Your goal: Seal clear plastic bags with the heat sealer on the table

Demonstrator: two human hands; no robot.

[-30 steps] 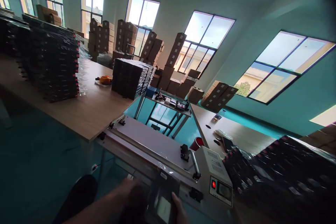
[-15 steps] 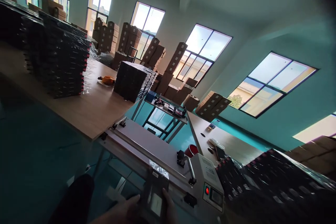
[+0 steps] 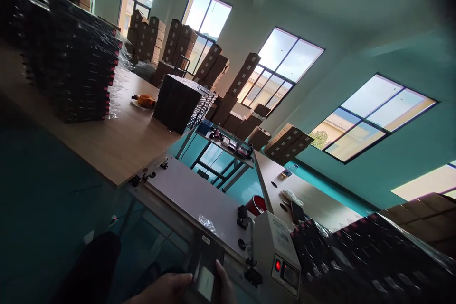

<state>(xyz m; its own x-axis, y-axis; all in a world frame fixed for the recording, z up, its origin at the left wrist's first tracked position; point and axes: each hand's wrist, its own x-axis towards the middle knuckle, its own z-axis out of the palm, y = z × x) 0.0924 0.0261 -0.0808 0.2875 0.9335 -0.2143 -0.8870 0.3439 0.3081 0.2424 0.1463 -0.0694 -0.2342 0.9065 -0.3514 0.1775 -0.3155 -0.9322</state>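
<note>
- Packet (image 3: 206, 266): a dark flat box in a clear bag, held at the near edge of the sealing machine (image 3: 199, 199), its loose bag mouth (image 3: 207, 223) lying across the sealing bar.
- Left hand (image 3: 171, 289): grip closed on the packet's left side.
- Right hand (image 3: 224, 285): thumb pressed against the packet's right edge; its other fingers are out of view.
- Change: the packet now sits lower and nearer the body than a second ago, with more bag film past the bar.
- Right of the machine, a heap of packets (image 3: 356, 256) rests on the bench (image 3: 117, 142).
</note>
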